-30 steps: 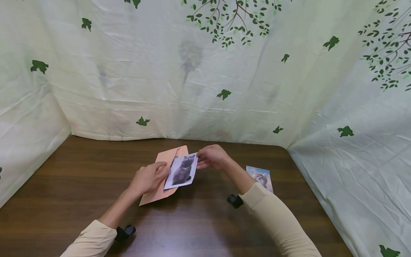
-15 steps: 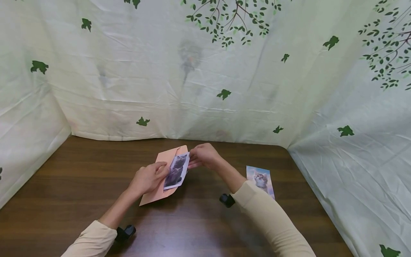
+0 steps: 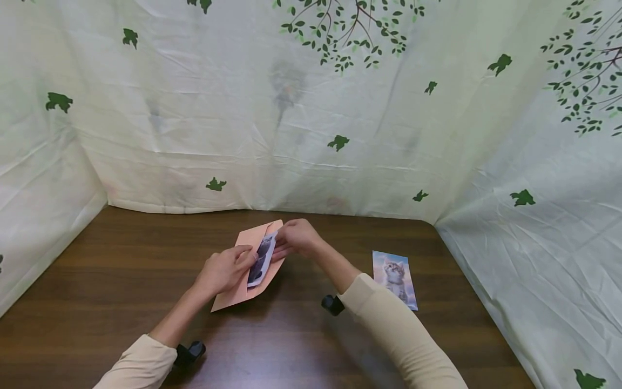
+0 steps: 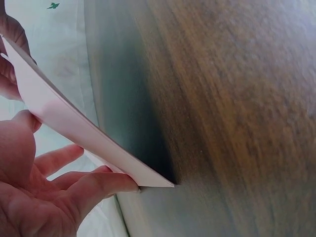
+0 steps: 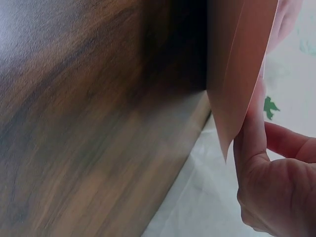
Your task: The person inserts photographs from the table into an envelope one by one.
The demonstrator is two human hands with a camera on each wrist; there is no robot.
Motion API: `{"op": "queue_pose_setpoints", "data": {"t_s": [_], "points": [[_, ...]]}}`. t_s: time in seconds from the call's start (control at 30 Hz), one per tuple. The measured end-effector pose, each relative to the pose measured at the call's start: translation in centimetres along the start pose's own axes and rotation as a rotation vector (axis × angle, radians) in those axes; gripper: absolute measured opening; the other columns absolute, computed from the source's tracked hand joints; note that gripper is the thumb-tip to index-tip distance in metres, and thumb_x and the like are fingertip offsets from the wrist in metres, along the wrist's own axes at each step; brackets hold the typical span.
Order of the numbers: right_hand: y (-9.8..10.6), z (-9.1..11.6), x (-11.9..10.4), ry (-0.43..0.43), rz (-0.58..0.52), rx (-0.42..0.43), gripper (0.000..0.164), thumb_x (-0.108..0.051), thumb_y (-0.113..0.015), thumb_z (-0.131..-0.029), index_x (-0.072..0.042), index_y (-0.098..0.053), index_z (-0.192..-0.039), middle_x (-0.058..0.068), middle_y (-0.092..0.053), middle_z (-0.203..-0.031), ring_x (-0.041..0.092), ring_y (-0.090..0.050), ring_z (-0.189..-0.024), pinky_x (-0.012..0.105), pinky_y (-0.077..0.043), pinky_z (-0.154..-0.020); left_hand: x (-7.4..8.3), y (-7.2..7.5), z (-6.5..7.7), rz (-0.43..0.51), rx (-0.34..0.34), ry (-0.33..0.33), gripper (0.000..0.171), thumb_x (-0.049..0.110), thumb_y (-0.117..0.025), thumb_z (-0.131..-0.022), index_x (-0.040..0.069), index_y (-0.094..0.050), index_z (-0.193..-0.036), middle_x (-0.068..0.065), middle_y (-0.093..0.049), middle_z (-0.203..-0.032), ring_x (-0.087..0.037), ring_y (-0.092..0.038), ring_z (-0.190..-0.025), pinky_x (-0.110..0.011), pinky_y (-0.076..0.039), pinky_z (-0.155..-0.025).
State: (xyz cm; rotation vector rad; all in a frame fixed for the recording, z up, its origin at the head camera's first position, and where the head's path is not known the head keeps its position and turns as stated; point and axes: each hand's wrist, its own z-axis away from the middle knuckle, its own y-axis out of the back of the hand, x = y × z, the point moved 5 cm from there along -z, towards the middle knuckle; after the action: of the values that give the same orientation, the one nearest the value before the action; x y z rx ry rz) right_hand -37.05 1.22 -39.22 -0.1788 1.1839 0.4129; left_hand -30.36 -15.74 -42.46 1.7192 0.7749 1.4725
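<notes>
My left hand point(image 3: 224, 273) grips a peach-coloured envelope point(image 3: 247, 237), thumb on top and fingers behind it. In the left wrist view the envelope point(image 4: 74, 118) stands tilted, one corner down at the table. A photo of a grey cat point(image 3: 262, 259) is partly inside the envelope's mouth, only a strip of it showing. My right hand point(image 3: 297, 237) pinches the photo's outer edge at the envelope's opening. Seen from the right wrist, the envelope point(image 5: 242, 59) hides most of the photo, and my right fingers point(image 5: 254, 126) are right at its edge.
A second photo, of a kitten on a pastel background point(image 3: 394, 275), lies on the brown wooden table point(image 3: 146, 259) beyond my right forearm. A white curtain point(image 3: 233, 124) with leaf prints stands along the table's back and sides.
My right hand has moved left, and the grey cat photo has slid deeper into the envelope. The left hand has stayed in place. More of the kitten photo shows past the right forearm.
</notes>
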Motion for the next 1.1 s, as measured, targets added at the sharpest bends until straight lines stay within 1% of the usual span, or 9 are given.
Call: {"op": "queue_pose_setpoints", "data": {"t_s": [0.1, 0.3, 0.5, 0.7, 0.9, 1.1], "points": [[-0.4, -0.2, 0.1, -0.001, 0.0, 0.0, 0.023, 0.001, -0.054, -0.097, 0.012, -0.062, -0.116, 0.02, -0.069, -0.085, 0.024, -0.072, -0.066, 0.041, -0.062, -0.073, 0.0, 0.1, 0.0, 0.005, 0.0, 0.0, 0.052, 0.04, -0.047, -0.106, 0.003, -0.059, -0.141, -0.024, -0.063, -0.136, -0.049, -0.06, -0.122, -0.061, -0.046, -0.098], [-0.8, -0.7, 0.4, -0.023, -0.005, 0.005, 0.02, 0.0, -0.054, -0.099, 0.01, -0.064, -0.113, 0.02, -0.07, -0.088, 0.026, -0.073, -0.068, 0.043, -0.062, -0.076, -0.1, 0.0, 0.0, 0.012, -0.006, 0.007, 0.052, 0.041, -0.047, -0.106, 0.004, -0.059, -0.141, -0.023, -0.064, -0.135, -0.049, -0.059, -0.122, -0.06, -0.046, -0.097], [-1.0, -1.1, 0.8, -0.047, -0.006, 0.005, 0.021, -0.003, -0.054, -0.1, 0.008, -0.067, -0.112, 0.019, -0.071, -0.087, 0.025, -0.073, -0.067, 0.041, -0.062, -0.075, -0.2, -0.1, -0.2, 0.008, -0.008, 0.008, 0.052, 0.041, -0.047, -0.107, 0.004, -0.06, -0.14, -0.023, -0.065, -0.133, -0.05, -0.059, -0.122, -0.061, -0.046, -0.097], [-1.2, -1.3, 1.0, -0.042, -0.024, 0.001, 0.02, -0.003, -0.053, -0.1, 0.009, -0.066, -0.109, 0.019, -0.069, -0.085, 0.025, -0.073, -0.067, 0.038, -0.062, -0.07, -0.1, -0.1, -0.1, 0.006, -0.009, 0.003, 0.052, 0.041, -0.047, -0.107, 0.004, -0.06, -0.14, -0.023, -0.064, -0.134, -0.05, -0.059, -0.122, -0.06, -0.046, -0.098], [-1.5, -1.7, 1.4, -0.045, -0.025, -0.003, 0.017, -0.002, -0.053, -0.1, 0.008, -0.067, -0.101, 0.017, -0.068, -0.082, 0.024, -0.072, -0.065, 0.035, -0.062, -0.066, -0.1, 0.0, -0.1, 0.012, 0.0, -0.001, 0.051, 0.04, -0.047, -0.107, 0.003, -0.06, -0.139, -0.023, -0.065, -0.133, -0.049, -0.06, -0.121, -0.06, -0.046, -0.097], [-1.9, -2.1, 1.7, -0.058, -0.056, -0.014, 0.016, 0.001, -0.051, -0.098, 0.008, -0.065, -0.095, 0.016, -0.065, -0.078, 0.024, -0.071, -0.062, 0.034, -0.061, -0.063, 0.0, 0.1, 0.0, 0.003, 0.01, -0.008, 0.05, 0.039, -0.047, -0.107, 0.003, -0.061, -0.139, -0.023, -0.065, -0.133, -0.049, -0.061, -0.121, -0.06, -0.046, -0.098]]}}
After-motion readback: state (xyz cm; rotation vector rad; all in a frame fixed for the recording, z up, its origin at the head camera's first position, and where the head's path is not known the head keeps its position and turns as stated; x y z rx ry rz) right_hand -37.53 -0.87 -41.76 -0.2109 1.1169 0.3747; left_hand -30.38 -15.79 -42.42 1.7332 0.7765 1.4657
